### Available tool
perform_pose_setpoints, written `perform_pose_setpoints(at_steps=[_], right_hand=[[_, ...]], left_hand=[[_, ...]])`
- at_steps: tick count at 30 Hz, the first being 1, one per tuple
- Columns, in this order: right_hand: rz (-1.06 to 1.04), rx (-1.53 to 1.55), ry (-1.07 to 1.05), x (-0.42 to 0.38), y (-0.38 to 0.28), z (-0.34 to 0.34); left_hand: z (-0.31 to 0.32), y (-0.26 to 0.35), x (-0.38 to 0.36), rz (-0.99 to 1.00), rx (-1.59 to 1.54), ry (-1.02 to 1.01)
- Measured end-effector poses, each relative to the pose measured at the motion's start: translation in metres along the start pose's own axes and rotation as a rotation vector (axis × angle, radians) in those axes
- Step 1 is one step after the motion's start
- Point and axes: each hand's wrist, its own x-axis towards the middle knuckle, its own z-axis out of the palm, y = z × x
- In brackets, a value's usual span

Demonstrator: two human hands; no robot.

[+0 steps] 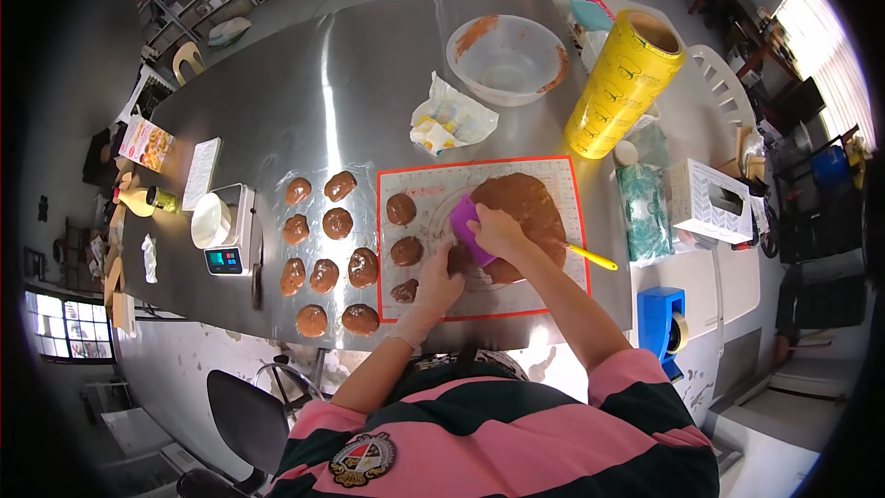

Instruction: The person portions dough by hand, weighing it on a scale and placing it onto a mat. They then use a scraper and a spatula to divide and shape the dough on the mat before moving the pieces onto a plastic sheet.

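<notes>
I am gripping a purple scraper (pixel 474 232) with the right hand (pixel 498 231), its fingers clamping on the scraper at the left side of a wide, flat slab of brown dough (pixel 524 207). The slab is covering much of the right half of a red-bordered mat (pixel 425 306), which is lying along the tabletop's (pixel 249 111) near edge, by its near right corner. I am holding the left hand (pixel 441 284) just left of the scraper, beside a small dark brown piece (pixel 456 260); its fingers are partly hidden, so I cannot tell whether they are closing on it. Three brown lumps (pixel 407 251) are lining the mat's left edge, and nine more are resting on clear plastic (pixel 314 205) farther left. A yellow-handled tool (pixel 593 257) is jutting over the mat's right edge. A smeared bowl (pixel 507 60) is sitting near the tabletop's far right corner.
</notes>
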Motion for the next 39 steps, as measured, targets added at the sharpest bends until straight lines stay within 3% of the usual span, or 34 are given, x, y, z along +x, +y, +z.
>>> perform_pose_setpoints(at_steps=[3,5,8,15,17,21,23,24,26,27,29,30,32,33,35,39], right_hand=[[-0.011,0.046,-0.043,-0.01,-0.002,0.005],[-0.034,0.054,-0.032,-0.02,-0.002,0.009],[-0.054,-0.021,-0.079,-0.038,-0.004,0.003],[0.124,0.055,0.043,-0.066,-0.009,0.018],[0.201,0.098,0.173,-0.063,-0.011,0.034],[0.176,0.152,0.207,-0.04,-0.009,0.039],[-0.054,0.219,0.165,-0.027,0.0,0.039],[-0.057,0.222,0.173,-0.026,0.001,0.033],[-0.174,0.332,0.154,-0.031,0.01,0.02],[-0.175,0.335,0.149,-0.037,0.009,0.011],[-0.1,0.284,0.139,-0.053,0.002,-0.014],[-0.103,0.283,0.133,-0.058,-0.001,-0.02],[0.046,0.123,0.125,-0.064,-0.004,-0.026],[0.041,0.123,0.124,-0.065,-0.004,-0.026],[0.076,0.048,0.106,-0.068,-0.003,-0.024],[0.101,-0.008,0.108,-0.068,-0.008,-0.006]], left_hand=[[0.001,-0.001,-0.004,0.175,-0.063,0.019],[0.003,0.004,-0.007,0.266,0.143,0.086],[0.0,0.007,-0.006,0.219,0.345,-0.015],[-0.001,-0.004,-0.004,0.244,0.387,0.013],[0.001,0.001,-0.007,0.125,0.108,0.051],[-0.003,0.009,-0.003,0.087,0.053,0.057],[-0.001,-0.002,0.002,0.138,0.079,0.046],[-0.007,0.005,0.003,0.145,0.084,0.048],[-0.017,0.017,-0.001,-0.196,-0.528,-0.036],[-0.021,0.019,-0.004,-0.201,-0.527,-0.033],[-0.026,0.019,-0.011,-0.225,-0.934,-0.08],[-0.025,0.012,-0.012,-0.229,-0.936,-0.074],[-0.021,-0.004,-0.011,0.089,-0.565,-0.198],[-0.024,-0.002,-0.012,0.089,-0.564,-0.193],[-0.03,0.003,-0.016,0.266,-0.049,-0.036],[-0.027,0.02,-0.016,0.247,-0.023,0.094]])
